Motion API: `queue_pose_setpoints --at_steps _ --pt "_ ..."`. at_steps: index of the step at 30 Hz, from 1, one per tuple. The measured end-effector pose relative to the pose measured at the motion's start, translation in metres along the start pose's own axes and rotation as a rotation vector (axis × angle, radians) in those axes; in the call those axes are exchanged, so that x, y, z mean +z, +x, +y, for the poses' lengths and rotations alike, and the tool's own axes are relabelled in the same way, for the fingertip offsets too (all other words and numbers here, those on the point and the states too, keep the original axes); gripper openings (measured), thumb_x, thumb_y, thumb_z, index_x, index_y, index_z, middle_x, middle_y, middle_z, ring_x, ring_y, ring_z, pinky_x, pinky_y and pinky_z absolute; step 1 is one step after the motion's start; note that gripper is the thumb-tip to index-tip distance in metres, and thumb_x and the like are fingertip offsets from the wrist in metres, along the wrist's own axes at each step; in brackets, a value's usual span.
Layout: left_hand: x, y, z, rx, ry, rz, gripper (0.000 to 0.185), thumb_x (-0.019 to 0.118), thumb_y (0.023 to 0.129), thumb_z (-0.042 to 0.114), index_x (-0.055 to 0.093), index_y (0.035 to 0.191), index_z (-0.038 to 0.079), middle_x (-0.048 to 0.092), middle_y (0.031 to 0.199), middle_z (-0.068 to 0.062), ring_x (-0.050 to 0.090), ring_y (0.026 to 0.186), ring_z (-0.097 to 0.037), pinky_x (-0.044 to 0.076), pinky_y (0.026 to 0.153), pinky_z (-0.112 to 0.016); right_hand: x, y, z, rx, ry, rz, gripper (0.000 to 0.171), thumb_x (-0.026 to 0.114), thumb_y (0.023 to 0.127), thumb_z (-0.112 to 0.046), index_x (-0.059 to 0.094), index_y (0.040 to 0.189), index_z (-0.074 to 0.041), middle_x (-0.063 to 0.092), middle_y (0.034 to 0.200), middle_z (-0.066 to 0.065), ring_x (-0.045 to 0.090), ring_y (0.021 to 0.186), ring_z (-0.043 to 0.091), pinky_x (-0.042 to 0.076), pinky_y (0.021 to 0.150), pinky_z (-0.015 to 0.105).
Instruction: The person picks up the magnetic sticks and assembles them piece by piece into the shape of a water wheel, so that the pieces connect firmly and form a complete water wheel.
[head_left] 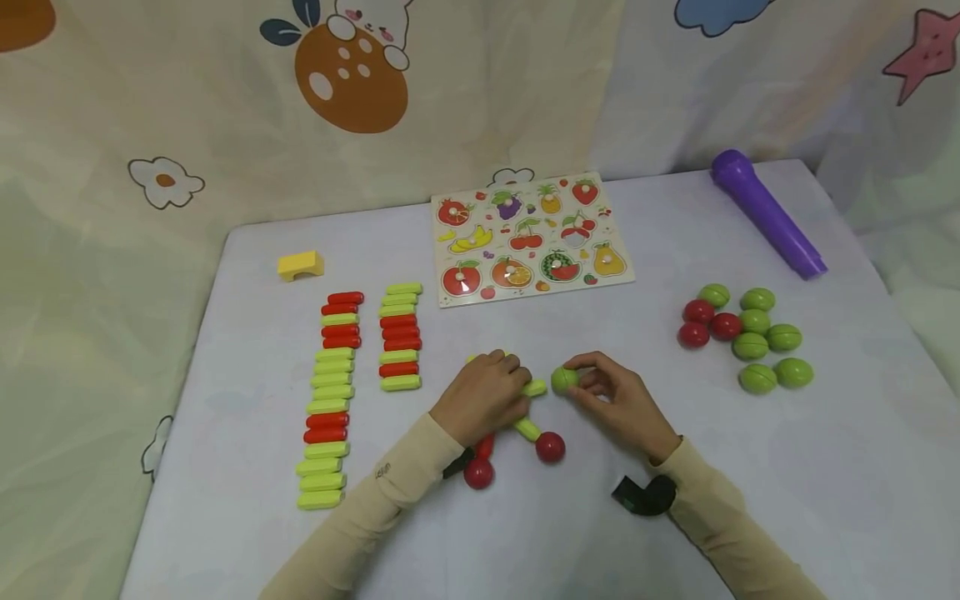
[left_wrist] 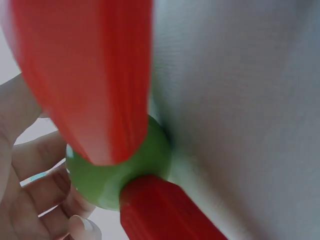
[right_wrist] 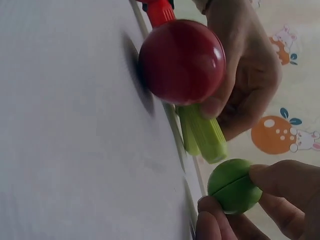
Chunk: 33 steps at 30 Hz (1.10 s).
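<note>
My left hand (head_left: 491, 392) grips a small frame of sticks and balls lying on the white table (head_left: 675, 500). From under it stick out a green stick (head_left: 534, 387), a green stick (head_left: 527, 429) ending in a red ball (head_left: 550, 447), and a red stick (head_left: 485, 447) ending in a red ball (head_left: 477, 473). The left wrist view shows a green ball hub (left_wrist: 115, 177) with red sticks (left_wrist: 90, 75) plugged in. My right hand (head_left: 592, 379) pinches a green ball (head_left: 564, 379) just off the green stick's free tip (right_wrist: 202, 132), beside the red ball (right_wrist: 182, 60).
Two rows of red and green sticks (head_left: 330, 400) lie at the left, with a yellow block (head_left: 300, 265) behind them. A fruit puzzle board (head_left: 528, 237) sits at the back, a purple tube (head_left: 765, 212) at the far right, and loose red and green balls (head_left: 750, 337) at the right.
</note>
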<state>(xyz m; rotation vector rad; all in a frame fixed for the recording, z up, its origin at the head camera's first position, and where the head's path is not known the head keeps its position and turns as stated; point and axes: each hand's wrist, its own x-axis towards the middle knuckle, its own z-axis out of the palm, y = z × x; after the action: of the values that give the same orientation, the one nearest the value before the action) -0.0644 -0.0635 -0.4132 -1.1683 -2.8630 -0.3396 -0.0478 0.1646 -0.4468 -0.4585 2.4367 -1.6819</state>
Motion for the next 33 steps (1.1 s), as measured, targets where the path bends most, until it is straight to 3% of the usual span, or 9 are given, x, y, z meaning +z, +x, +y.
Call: queue_pose_setpoints --at_steps 14,18,21,25,29,33 --pt "-0.007 -0.007 0.000 -0.037 -0.028 0.000 0.025 0.066 0.088 0.028 0.071 0.107 0.012 0.063 0.091 0.000 0.048 0.075 -0.012 0.042 0.065 -0.023 0.001 -0.001 -0.005 -0.036 -0.054 0.013 0.039 0.069 0.084 0.003 0.060 0.121 -0.006 0.064 0.112 0.009 0.065 0.082 0.016 0.054 0.073 0.022" --pt "-0.012 -0.020 -0.005 -0.116 -0.044 0.013 0.029 0.069 0.087 0.032 0.070 0.109 0.014 0.060 0.089 0.001 0.046 0.074 -0.011 0.042 0.066 -0.023 -0.012 -0.001 -0.004 -0.052 -0.250 0.122 0.036 0.069 0.085 0.000 0.061 0.119 -0.008 0.062 0.111 0.008 0.061 0.078 0.015 0.053 0.069 0.022" --pt "-0.017 -0.032 -0.008 -0.177 -0.039 0.025 0.028 0.072 0.084 0.034 0.069 0.105 0.014 0.058 0.085 0.002 0.046 0.074 -0.011 0.043 0.066 -0.023 -0.032 -0.001 -0.002 -0.088 -0.526 0.272 0.032 0.069 0.085 -0.005 0.063 0.116 -0.007 0.059 0.109 0.011 0.060 0.072 0.017 0.049 0.059 0.027" --pt "-0.018 -0.042 -0.009 -0.203 -0.026 0.025 0.034 0.076 0.081 0.038 0.068 0.103 0.014 0.059 0.085 0.002 0.048 0.074 -0.011 0.044 0.066 -0.023 -0.063 -0.002 -0.001 -0.089 -0.823 0.450 0.032 0.069 0.082 -0.010 0.063 0.114 -0.003 0.056 0.108 0.020 0.058 0.063 0.031 0.044 0.044 0.042" --pt "-0.015 -0.046 -0.006 -0.195 -0.008 0.019 0.038 0.077 0.079 0.040 0.069 0.105 0.014 0.058 0.084 0.003 0.047 0.073 -0.011 0.042 0.064 -0.023 -0.080 -0.003 0.000 -0.012 -0.908 0.455 0.030 0.067 0.083 -0.011 0.064 0.111 0.000 0.056 0.105 0.026 0.057 0.064 0.041 0.043 0.043 0.054" --pt "-0.011 -0.045 -0.003 -0.177 0.012 0.024 0.036 0.077 0.080 0.040 0.070 0.105 0.015 0.057 0.080 0.003 0.044 0.072 -0.011 0.039 0.063 -0.023 -0.084 -0.005 0.001 0.031 -0.930 0.407 0.029 0.067 0.082 -0.011 0.064 0.108 0.002 0.056 0.102 0.026 0.056 0.062 0.039 0.043 0.043 0.052"
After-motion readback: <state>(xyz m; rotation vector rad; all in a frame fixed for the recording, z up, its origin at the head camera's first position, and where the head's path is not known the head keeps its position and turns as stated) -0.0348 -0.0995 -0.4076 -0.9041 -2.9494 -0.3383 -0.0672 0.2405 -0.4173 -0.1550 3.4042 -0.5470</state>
